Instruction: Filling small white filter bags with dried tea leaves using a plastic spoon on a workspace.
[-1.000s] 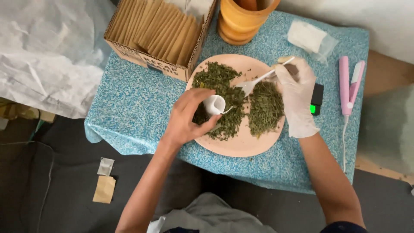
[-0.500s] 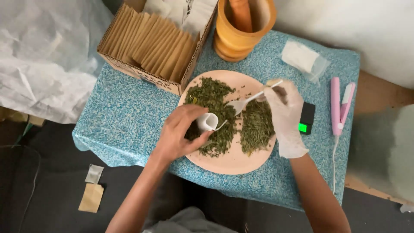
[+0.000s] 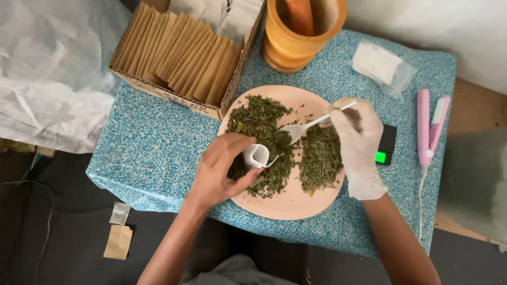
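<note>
Head camera view: the bare left hand point(image 3: 219, 171) has its fingers wrapped round a small white paper bag point(image 3: 256, 155), holding its mouth open just over the dark green leaves point(image 3: 262, 140) on the pink plate point(image 3: 288, 203). The bag looks very light, thin and soft, so it could crush or tear; the rim is the best place to pinch it. The gloved right hand point(image 3: 359, 145) grips a white plastic spoon point(image 3: 306, 126), with its bowl just beyond the left fingertips. A second, finer green pile point(image 3: 320, 158) lies under the right fingers. Past the fingers stand a box of brown packets point(image 3: 179, 53) and a wooden mortar point(image 3: 301, 31) on the blue desk point(image 3: 153, 148). A pink sealer point(image 3: 429, 126) lies off to the right. Nothing blocks the bag.
</note>
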